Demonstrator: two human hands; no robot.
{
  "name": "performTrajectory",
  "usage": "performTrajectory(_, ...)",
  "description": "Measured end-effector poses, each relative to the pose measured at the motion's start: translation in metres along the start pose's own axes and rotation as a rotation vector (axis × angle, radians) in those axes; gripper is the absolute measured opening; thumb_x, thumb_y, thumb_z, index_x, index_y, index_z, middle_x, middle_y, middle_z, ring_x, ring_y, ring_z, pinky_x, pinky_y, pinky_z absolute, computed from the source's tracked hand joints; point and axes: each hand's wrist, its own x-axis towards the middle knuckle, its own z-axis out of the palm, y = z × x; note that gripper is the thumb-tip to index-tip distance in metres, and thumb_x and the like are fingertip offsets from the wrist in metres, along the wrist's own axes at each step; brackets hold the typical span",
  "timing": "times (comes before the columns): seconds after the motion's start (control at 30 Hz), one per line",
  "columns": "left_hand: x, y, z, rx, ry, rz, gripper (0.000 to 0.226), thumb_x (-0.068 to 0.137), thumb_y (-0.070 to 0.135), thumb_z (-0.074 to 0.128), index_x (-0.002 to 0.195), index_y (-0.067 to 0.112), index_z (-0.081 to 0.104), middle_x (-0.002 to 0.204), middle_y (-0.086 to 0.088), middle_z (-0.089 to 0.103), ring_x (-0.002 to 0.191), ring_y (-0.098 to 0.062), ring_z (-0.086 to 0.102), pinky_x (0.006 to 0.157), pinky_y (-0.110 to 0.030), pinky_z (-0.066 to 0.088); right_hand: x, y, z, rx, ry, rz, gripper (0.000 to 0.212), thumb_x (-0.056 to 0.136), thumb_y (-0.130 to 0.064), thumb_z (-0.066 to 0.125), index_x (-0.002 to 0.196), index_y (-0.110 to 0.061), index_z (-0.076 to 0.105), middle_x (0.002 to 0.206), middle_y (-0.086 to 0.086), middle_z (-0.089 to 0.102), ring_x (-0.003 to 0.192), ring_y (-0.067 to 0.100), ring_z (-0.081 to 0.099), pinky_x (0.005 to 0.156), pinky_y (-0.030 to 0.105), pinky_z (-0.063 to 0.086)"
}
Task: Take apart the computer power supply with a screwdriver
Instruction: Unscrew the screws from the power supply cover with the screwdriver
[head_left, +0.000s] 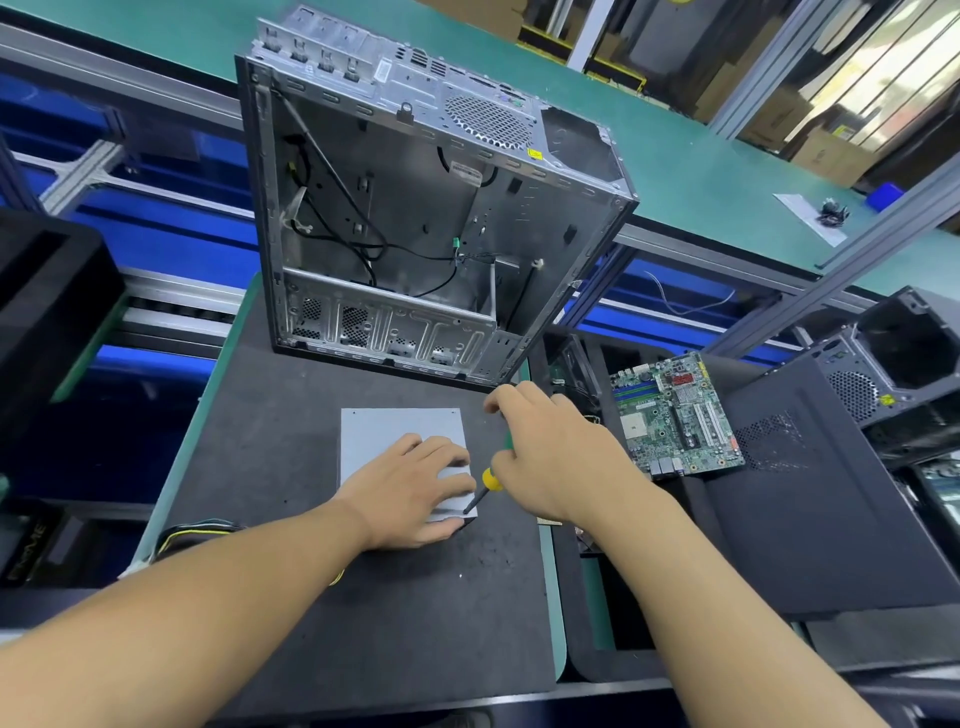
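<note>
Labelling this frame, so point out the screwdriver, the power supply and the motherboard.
screwdriver (491, 479), head view, yellow handle part.
power supply (384, 431), head view, bare top panel.
motherboard (675, 415), head view, board's middle.

An open metal case with loose cables stands on a dark mat. To its right, a motherboard lies beside a black panel and a second case.

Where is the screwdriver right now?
Head view, centre: the screwdriver is in the right hand, its tip at the near right corner of the grey power supply, which the left hand rests on.
</note>
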Motion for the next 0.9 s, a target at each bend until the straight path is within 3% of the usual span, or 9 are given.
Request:
performTrajectory(0.1,0.0,0.001,-0.001,0.001,0.019,0.003,0.034,0.09,0.06,0.042,0.111,0.036,0.054,0.125,0.009,0.047,0.115,-0.016,0.043,0.094,-0.034,0.034,-0.001,-0.001,0.001,-0.06,0.072,0.037,0.025,0.097,-0.037,0.036,0.118,-0.023,0.043,0.111,-0.002,0.057,0.089,0.031,0.058,0.064,0.037,0.036)
performTrajectory(0.2,-0.001,0.0,0.0,-0.019,0.044,0.003,0.033,0.089,0.06,0.044,0.108,0.035,0.054,0.123,0.009,0.048,0.114,-0.016,0.045,0.092,-0.033,0.033,-0.001,-0.002,0.003,-0.152,0.137,0.036,0.016,0.102,-0.029,0.034,0.114,-0.021,0.042,0.096,0.002,0.064,0.068,0.032,0.053,0.055,0.034,0.029)
performTrajectory(0.27,-0.001,-0.001,0.0,-0.021,0.039,0.0,0.033,0.089,0.06,0.044,0.109,0.035,0.054,0.124,0.009,0.047,0.115,-0.016,0.045,0.093,-0.033,0.033,-0.003,-0.002,0.004,-0.133,0.104,0.023,0.024,0.097,-0.02,0.041,0.121,-0.023,0.04,0.106,0.001,0.06,0.074,0.032,0.055,0.057,0.034,0.033)
performTrajectory(0.4,0.0,0.0,0.001,-0.012,0.031,-0.002,0.034,0.09,0.06,0.04,0.111,0.036,0.053,0.125,0.01,0.046,0.115,-0.015,0.043,0.093,-0.033,0.033,-0.008,-0.001,0.005,0.01,0.057,-0.002,0.038,0.09,-0.028,0.047,0.127,-0.028,0.039,0.124,-0.005,0.045,0.105,0.024,0.046,0.07,0.036,0.038)
performTrajectory(0.53,-0.001,-0.003,-0.001,-0.046,0.038,0.019,0.03,0.09,0.059,0.042,0.108,0.039,0.055,0.124,0.01,0.046,0.115,-0.014,0.042,0.093,-0.033,0.032,-0.009,-0.003,0.008,0.007,0.144,0.074,0.032,0.099,-0.036,0.036,0.13,-0.026,0.034,0.118,-0.001,0.055,0.089,0.035,0.058,0.065,0.038,0.037)
performTrajectory(0.67,-0.003,-0.005,-0.002,-0.105,0.019,0.018,0.029,0.09,0.059,0.043,0.109,0.041,0.057,0.125,0.013,0.046,0.12,-0.012,0.041,0.098,-0.032,0.03,-0.008,-0.005,0.011,-0.101,0.176,0.092,0.035,0.097,-0.019,0.04,0.131,-0.023,0.033,0.102,0.0,0.061,0.067,0.032,0.05,0.053,0.032,0.028)
performTrajectory(0.8,-0.002,-0.008,-0.004,-0.232,0.008,-0.043,0.029,0.087,0.059,0.048,0.11,0.047,0.061,0.123,0.02,0.046,0.122,-0.006,0.039,0.102,-0.028,0.024,-0.01,-0.004,0.009,0.052,0.079,0.072,0.042,0.089,-0.024,0.047,0.13,-0.025,0.037,0.122,-0.001,0.046,0.102,0.028,0.049,0.07,0.038,0.04)
performTrajectory(0.9,0.003,-0.01,-0.007,-0.366,-0.045,-0.108,0.022,0.083,0.055,0.061,0.103,0.051,0.066,0.122,0.025,0.045,0.121,0.0,0.034,0.1,-0.027,0.02,-0.01,-0.005,0.012,0.01,0.116,0.086,0.03,0.095,-0.035,0.042,0.123,-0.024,0.041,0.115,-0.001,0.052,0.097,0.031,0.056,0.067,0.037,0.038)
